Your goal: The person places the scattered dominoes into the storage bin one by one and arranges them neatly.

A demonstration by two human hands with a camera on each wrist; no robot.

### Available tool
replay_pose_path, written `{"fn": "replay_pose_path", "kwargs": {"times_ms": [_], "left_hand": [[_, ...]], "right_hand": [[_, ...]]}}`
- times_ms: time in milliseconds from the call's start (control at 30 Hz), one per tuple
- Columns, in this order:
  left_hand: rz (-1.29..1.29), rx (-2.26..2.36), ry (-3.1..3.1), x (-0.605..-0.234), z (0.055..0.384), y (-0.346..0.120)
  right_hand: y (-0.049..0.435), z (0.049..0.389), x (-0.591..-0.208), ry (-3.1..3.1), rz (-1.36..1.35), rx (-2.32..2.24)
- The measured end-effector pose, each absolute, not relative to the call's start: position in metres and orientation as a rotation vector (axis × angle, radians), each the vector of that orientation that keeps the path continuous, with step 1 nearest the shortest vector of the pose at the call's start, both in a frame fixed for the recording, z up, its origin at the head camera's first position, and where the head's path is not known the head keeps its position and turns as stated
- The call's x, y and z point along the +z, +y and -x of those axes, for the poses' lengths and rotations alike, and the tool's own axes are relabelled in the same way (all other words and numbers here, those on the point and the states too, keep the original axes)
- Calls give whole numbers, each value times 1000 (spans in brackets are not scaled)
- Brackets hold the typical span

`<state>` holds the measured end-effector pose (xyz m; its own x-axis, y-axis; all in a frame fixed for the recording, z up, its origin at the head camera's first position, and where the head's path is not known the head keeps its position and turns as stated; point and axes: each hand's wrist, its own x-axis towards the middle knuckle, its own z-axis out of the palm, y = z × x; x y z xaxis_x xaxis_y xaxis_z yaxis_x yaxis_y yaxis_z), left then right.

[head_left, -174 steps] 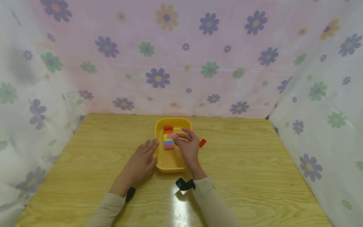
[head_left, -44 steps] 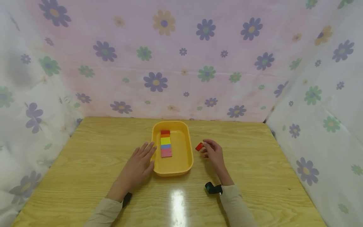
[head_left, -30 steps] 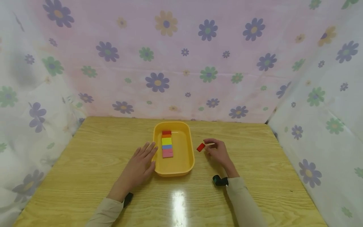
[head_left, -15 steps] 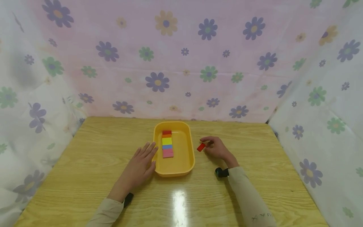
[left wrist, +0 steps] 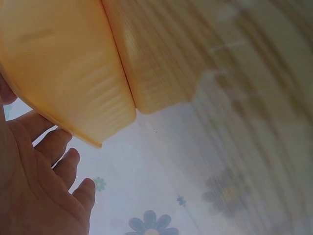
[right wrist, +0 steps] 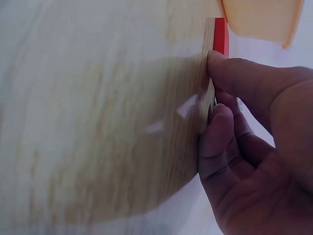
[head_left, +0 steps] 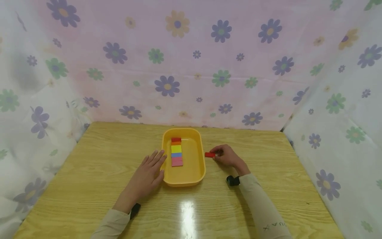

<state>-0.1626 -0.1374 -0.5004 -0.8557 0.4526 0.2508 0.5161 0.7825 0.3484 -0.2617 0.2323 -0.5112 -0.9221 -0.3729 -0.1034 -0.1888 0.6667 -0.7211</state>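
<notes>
A small red block lies on the table just right of a yellow plastic tray. My right hand pinches its right end, thumb on the near side and fingers on the far side. In the right wrist view the thumb presses against the red block, low at the tabletop. My left hand lies with straight fingers at the tray's left rim; the left wrist view has its fingers under that rim. Inside the tray runs a column of flat blocks: red, orange, yellow, blue and pink.
The wooden table carries the tray near its middle. A flowered cloth stands along the back and both sides. Black wrist cameras, such as the right one, hang at the inner side of each wrist.
The pink block my right hand held over the tray now lies in the column. That hand moved right to the red block, whose slant has turned to lie level. My left hand stayed put.
</notes>
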Motion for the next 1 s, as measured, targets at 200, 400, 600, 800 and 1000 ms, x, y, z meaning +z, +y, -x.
{"fn": "replay_pose_path", "kwargs": {"times_ms": [200, 400, 600, 800, 1000], "left_hand": [[766, -621, -2827, -501, 163, -137], [757, -627, -2844, -499, 162, -136], [759, -634, -2841, -499, 162, -135], [758, -624, -2844, -497, 162, -134], [759, -618, -2852, -495, 162, -134]], "right_hand": [[230, 261, -511, 2629, 472, -1096], [229, 261, -512, 2634, 495, -1091], [230, 258, -510, 2689, 497, -1052], [232, 249, -513, 2798, 505, -1010], [232, 237, -513, 2832, 506, -1064]]}}
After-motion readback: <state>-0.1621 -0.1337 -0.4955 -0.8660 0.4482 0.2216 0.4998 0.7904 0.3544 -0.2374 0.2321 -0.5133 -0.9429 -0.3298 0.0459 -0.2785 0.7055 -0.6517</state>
